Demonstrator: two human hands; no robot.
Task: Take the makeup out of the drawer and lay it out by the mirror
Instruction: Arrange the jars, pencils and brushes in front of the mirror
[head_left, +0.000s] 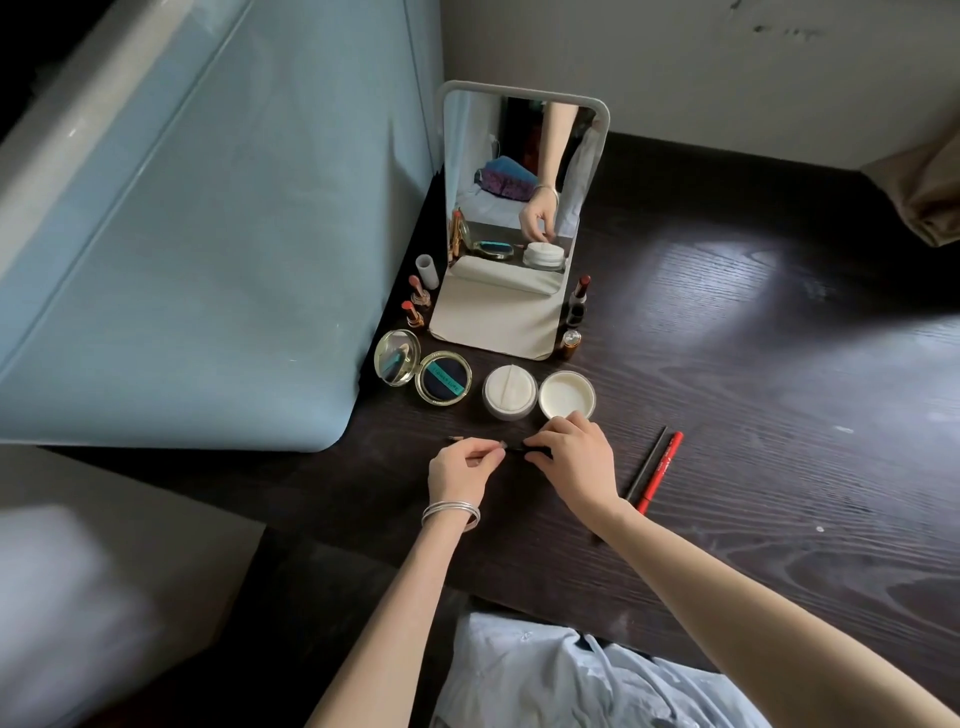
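A white-framed mirror (519, 218) stands on the dark wooden table (779, 415). Lipsticks stand to its left (415, 306) and to its right (576, 306). In front lie an open gold cushion compact (423, 373), a white powder jar (510, 399) and its lid (566, 395). My left hand (462, 470) and my right hand (574, 457) meet below the jars, both pinching a thin dark makeup pencil (514, 448). Another thin pencil tip (456, 439) lies just left of my left hand.
A red pencil (661, 473) and a dark pencil (645, 464) lie side by side right of my right hand. A blue padded panel (208, 260) borders the table on the left. A beige bag (924, 197) sits at the far right corner.
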